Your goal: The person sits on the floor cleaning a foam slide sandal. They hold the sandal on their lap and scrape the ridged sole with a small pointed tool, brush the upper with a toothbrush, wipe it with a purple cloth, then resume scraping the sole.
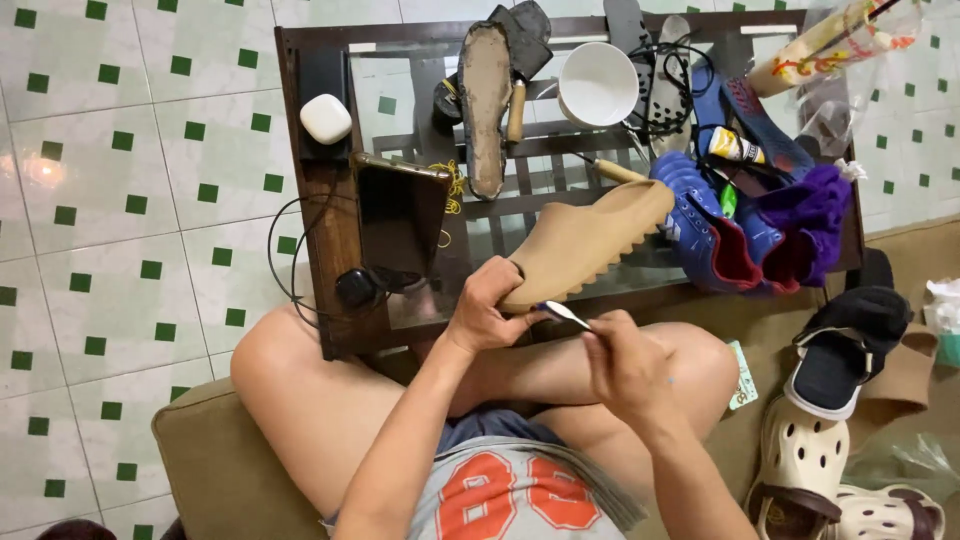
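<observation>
Head view: left hand point(487, 312) grips tan slide point(590, 240); right hand point(625, 365) grips blade point(562, 313); white bowl point(598, 84) empty.

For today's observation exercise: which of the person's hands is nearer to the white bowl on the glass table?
Left. The left hand grips the tan slide sandal's heel, below the white bowl. The right hand, holding a thin metal tool, sits lower, farther away.

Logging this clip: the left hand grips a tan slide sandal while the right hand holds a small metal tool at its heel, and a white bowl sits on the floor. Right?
Not quite. The head view shows the white bowl on the glass table, not the floor. The left hand does grip the tan slide sandal; the right hand holds the metal tool.
</observation>
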